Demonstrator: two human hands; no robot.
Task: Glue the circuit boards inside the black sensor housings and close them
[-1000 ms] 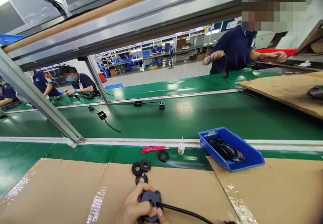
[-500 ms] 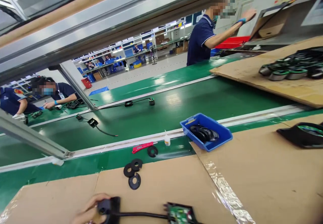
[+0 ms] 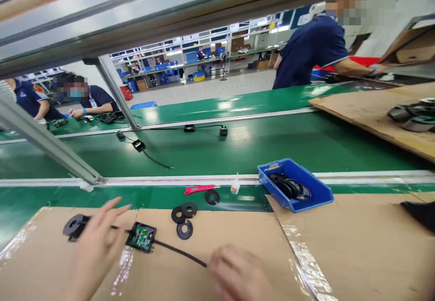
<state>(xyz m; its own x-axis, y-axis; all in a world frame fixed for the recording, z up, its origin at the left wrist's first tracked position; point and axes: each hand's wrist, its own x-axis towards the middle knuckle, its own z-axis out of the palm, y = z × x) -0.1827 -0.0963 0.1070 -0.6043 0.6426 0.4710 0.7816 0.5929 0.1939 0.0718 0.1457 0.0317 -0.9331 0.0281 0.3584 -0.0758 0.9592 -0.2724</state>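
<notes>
My left hand (image 3: 102, 240) is raised over the cardboard with its fingers apart, holding nothing. It partly covers a short cable that joins a black round part (image 3: 73, 227) to an open black box with a green circuit board (image 3: 141, 237). From the box's other side a black cable (image 3: 180, 252) runs to the curled fingers of my right hand (image 3: 238, 271). That hand is blurred, and the cable's end is hidden at it. Several black slotted discs (image 3: 184, 230) lie beyond the circuit board, nearest to neither hand.
Past the discs are a red cutter (image 3: 200, 189), a small white bottle (image 3: 235, 184) and a blue bin (image 3: 319, 197) with black parts. On the green belt (image 3: 272, 142) lie wired modules (image 3: 138, 145). A metal post (image 3: 61, 142) slants at left. Co-workers (image 3: 306, 52) are across the belt.
The round part left my left hand and now lies at the left of the cardboard. My right hand came into view at the cable. The view swung right, then partly back left.
</notes>
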